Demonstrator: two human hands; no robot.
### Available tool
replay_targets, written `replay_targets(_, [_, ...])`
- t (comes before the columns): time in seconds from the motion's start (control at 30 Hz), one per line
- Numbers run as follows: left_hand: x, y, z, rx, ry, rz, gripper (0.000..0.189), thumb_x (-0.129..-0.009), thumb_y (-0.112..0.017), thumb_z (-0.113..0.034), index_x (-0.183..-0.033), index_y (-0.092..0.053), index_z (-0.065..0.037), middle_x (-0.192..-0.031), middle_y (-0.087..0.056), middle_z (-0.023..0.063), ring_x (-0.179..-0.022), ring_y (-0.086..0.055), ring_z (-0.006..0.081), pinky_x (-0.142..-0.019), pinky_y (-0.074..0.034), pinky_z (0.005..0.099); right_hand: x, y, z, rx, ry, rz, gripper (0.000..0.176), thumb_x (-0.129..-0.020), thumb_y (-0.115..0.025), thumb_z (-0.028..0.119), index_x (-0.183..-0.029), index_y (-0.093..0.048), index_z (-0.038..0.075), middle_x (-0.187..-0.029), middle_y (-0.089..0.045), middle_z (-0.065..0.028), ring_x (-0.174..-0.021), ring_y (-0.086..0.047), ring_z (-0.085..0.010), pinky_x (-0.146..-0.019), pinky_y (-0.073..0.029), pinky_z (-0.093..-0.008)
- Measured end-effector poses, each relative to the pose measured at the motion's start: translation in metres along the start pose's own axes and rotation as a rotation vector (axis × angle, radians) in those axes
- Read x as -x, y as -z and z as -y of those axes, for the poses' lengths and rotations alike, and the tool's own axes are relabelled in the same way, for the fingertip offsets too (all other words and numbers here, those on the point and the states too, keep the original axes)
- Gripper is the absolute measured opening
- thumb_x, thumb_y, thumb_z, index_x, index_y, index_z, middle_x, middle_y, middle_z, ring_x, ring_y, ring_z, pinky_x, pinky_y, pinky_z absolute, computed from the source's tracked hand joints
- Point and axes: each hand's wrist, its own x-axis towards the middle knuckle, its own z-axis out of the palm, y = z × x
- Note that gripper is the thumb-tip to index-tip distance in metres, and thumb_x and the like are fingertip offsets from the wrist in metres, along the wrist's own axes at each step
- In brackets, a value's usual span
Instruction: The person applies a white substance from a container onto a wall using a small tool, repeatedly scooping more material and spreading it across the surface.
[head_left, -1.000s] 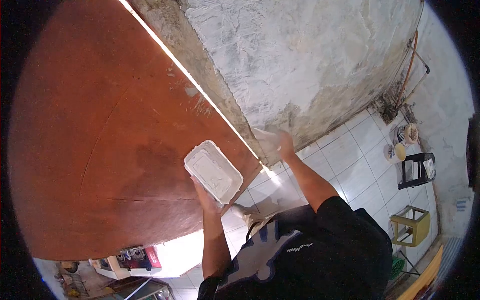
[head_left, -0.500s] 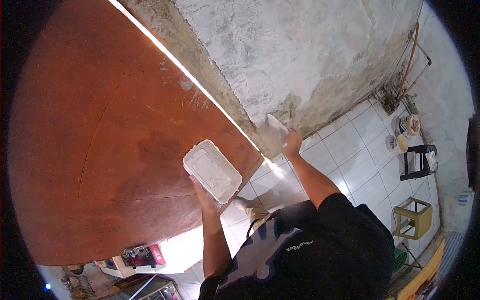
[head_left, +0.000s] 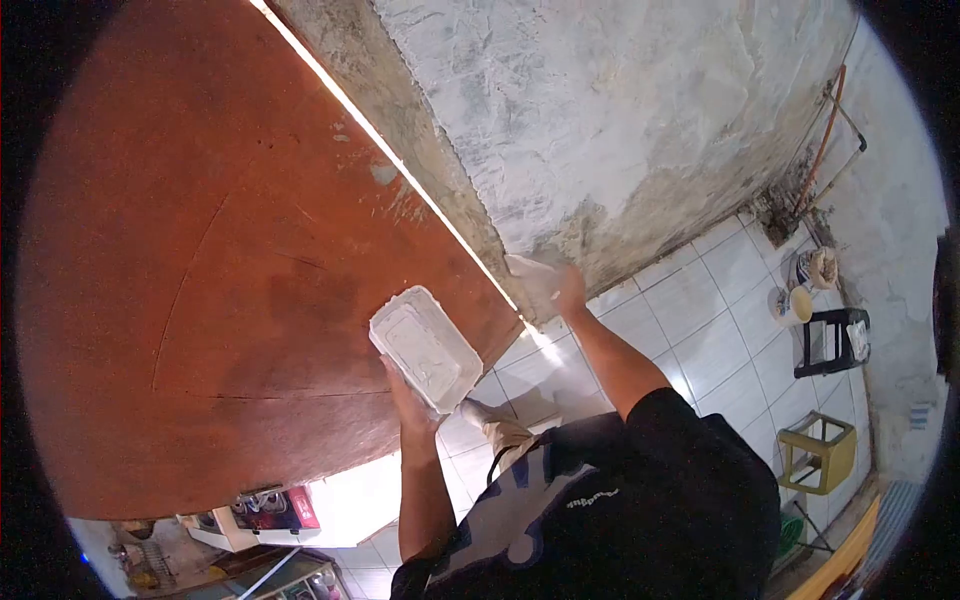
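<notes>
My left hand point(head_left: 410, 402) is closed around the side and underside of a white rectangular plastic tub point(head_left: 428, 345), its fingers partly hidden beneath it. Whitish paste coats the tub's inside and rim. My right hand point(head_left: 570, 292) grips a pale, flat spreader point(head_left: 533, 276), held low at the wall's edge beside the door gap. Its handle is hidden in my fist. The grey wall point(head_left: 600, 130) bears rough white plaster on its upper part and a damp, bare patch lower down.
A reddish-brown door panel point(head_left: 230, 250) stands at left, with a bright gap along its edge. White floor tiles point(head_left: 690, 290) run to the right. There stand a black stool point(head_left: 833, 342), a yellow-green stool point(head_left: 817, 453) and a cream bucket point(head_left: 795, 305). Pipes point(head_left: 822, 140) climb the far corner.
My right hand and the spreader have moved slightly down and left along the wall's edge. The tub stays in nearly the same place in my left hand. The view has shifted a little.
</notes>
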Motion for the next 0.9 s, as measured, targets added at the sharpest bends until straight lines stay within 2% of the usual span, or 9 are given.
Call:
replay_targets(0.2, [-0.003, 0.013, 0.005, -0.006, 0.047, -0.037, 0.065, -0.093, -0.031, -0.054, -0.138, -0.028, -0.007, -0.133, -0.041, 0.0099, -0.119, -0.044, 0.0231, -0.099, -0.038, 0.0370, -0.017, -0.042, -0.019, 0.063, -0.046, -0.082, 0.028, -0.077, -0.062, 0.028, -0.073, -0.064, 0.000, -0.073, -0.060, -0.0205, -0.074, -0.061, -0.0371, -0.068, -0.049, -0.0433])
replay_targets(0.23, [-0.005, 0.015, 0.007, 0.000, 0.038, -0.046, 0.065, -0.093, -0.031, -0.054, -0.138, -0.028, -0.007, -0.133, -0.041, 0.0099, -0.119, -0.044, 0.0231, -0.099, -0.038, 0.0370, -0.012, -0.022, -0.002, 0.033, -0.220, -0.058, 0.035, -0.078, -0.062, 0.032, -0.066, -0.063, 0.000, -0.067, -0.059, -0.0205, -0.068, -0.061, -0.0377, -0.064, -0.049, -0.0437])
replay_targets(0.43, [-0.003, 0.016, 0.007, 0.053, 0.145, 0.013, 0.062, -0.094, -0.030, -0.052, -0.136, -0.031, -0.006, -0.130, -0.045, 0.0094, -0.115, -0.048, 0.0221, -0.096, -0.041, 0.0362, 0.008, -0.014, -0.013, 0.001, 0.027, -0.270, 0.041, -0.082, -0.060, 0.034, -0.062, -0.060, -0.002, -0.063, -0.057, -0.0212, -0.068, -0.061, -0.0397, -0.062, -0.048, -0.0443])
replay_targets(0.47, [-0.005, 0.020, 0.009, 0.106, 0.157, 0.020, 0.062, -0.094, -0.030, -0.052, -0.136, -0.032, -0.006, -0.130, -0.045, 0.0095, -0.115, -0.048, 0.0222, -0.096, -0.041, 0.0362, 0.011, -0.008, -0.012, 0.000, 0.024, -0.272, 0.041, -0.082, -0.060, 0.034, -0.062, -0.060, -0.002, -0.063, -0.057, -0.0212, -0.068, -0.061, -0.0397, -0.062, -0.048, -0.0443])
replay_targets(0.53, [-0.007, 0.021, 0.007, 0.162, 0.162, 0.029, 0.062, -0.094, -0.030, -0.052, -0.136, -0.033, -0.006, -0.130, -0.045, 0.0095, -0.115, -0.048, 0.0222, -0.096, -0.042, 0.0363, 0.017, 0.003, -0.024, 0.088, -0.258, -0.331, 0.038, -0.082, -0.060, 0.032, -0.067, -0.062, -0.003, -0.064, -0.058, -0.0213, -0.068, -0.060, -0.0395, -0.060, -0.048, -0.0439])
replay_targets(0.67, [-0.009, 0.016, 0.002, 0.289, 0.227, 0.112, 0.058, -0.095, -0.030, -0.049, -0.134, -0.037, -0.006, -0.128, -0.048, 0.0108, -0.111, -0.052, 0.0232, -0.094, -0.044, 0.0379, 0.029, 0.049, -0.036, -0.097, -0.230, -0.295, 0.030, -0.083, -0.060, 0.025, -0.077, -0.063, -0.004, -0.070, -0.062, -0.0210, -0.067, -0.062, -0.0349, -0.060, -0.048, -0.0400])
replay_targets(0.73, [-0.010, 0.019, 0.005, 0.334, 0.258, 0.149, 0.057, -0.095, -0.031, -0.048, -0.133, -0.038, -0.006, -0.127, -0.049, 0.0109, -0.109, -0.053, 0.0233, -0.093, -0.044, 0.0383, 0.028, 0.086, -0.017, -0.539, -0.190, 0.037, 0.024, -0.082, -0.061, 0.018, -0.086, -0.064, -0.006, -0.078, -0.065, -0.0214, -0.067, -0.063, -0.0299, -0.061, -0.048, -0.0355])
replay_targets(0.77, [-0.013, 0.023, 0.009, 0.362, 0.276, 0.154, 0.058, -0.094, -0.032, -0.049, -0.133, -0.038, -0.006, -0.127, -0.049, 0.0124, -0.109, -0.054, 0.0261, -0.093, -0.044, 0.0415, 0.029, 0.089, -0.015, -0.620, -0.156, 0.103, 0.021, -0.082, -0.062, 0.012, -0.090, -0.063, -0.006, -0.081, -0.067, -0.0165, -0.067, -0.063, -0.0199, -0.062, -0.047, -0.0302])
replay_targets(0.9, [-0.007, 0.005, 0.005, 0.430, 0.335, 0.240, 0.064, -0.091, -0.036, -0.051, -0.135, -0.033, -0.005, -0.130, -0.045, 0.0160, -0.111, -0.052, 0.0317, -0.092, -0.044, 0.0481, 0.025, 0.134, 0.037, -0.981, -0.291, 0.378, 0.023, -0.082, -0.064, 0.012, -0.098, -0.062, -0.004, -0.083, -0.067, -0.0050, -0.072, -0.058, -0.0083, -0.064, -0.047, -0.0257])
